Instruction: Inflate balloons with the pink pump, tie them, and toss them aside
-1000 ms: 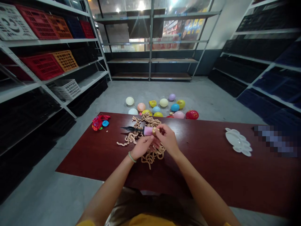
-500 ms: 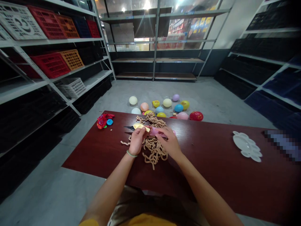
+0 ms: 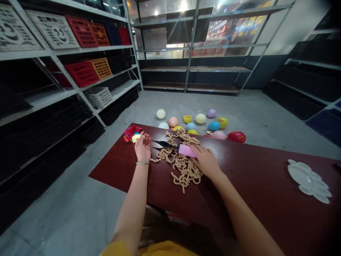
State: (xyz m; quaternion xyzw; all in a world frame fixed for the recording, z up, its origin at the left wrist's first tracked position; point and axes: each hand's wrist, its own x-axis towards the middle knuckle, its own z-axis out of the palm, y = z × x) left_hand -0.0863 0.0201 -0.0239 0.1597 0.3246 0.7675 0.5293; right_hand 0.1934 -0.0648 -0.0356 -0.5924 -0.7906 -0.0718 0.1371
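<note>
In the head view my right hand is closed round the pink barrel of a hand balloon pump. The pump's black tapered nozzle points left across the table. My left hand is turned palm up near the table's far left corner, with a pale yellow uninflated balloon at its thumb and fingers. Just beyond it lies a small heap of red and blue uninflated balloons. Beneath and around the pump spreads a tangled pile of beige, worm-like cords.
Several inflated balloons lie on the grey floor behind the dark red table. A white scalloped plastic tray sits on the table's right part. Metal shelves with plastic crates stand left, and a bare rack stands at the back.
My left hand has moved away left from the pump, carrying the pale yellow balloon toward the balloon heap. The pump's nozzle now shows uncovered. The view has turned slightly left.
</note>
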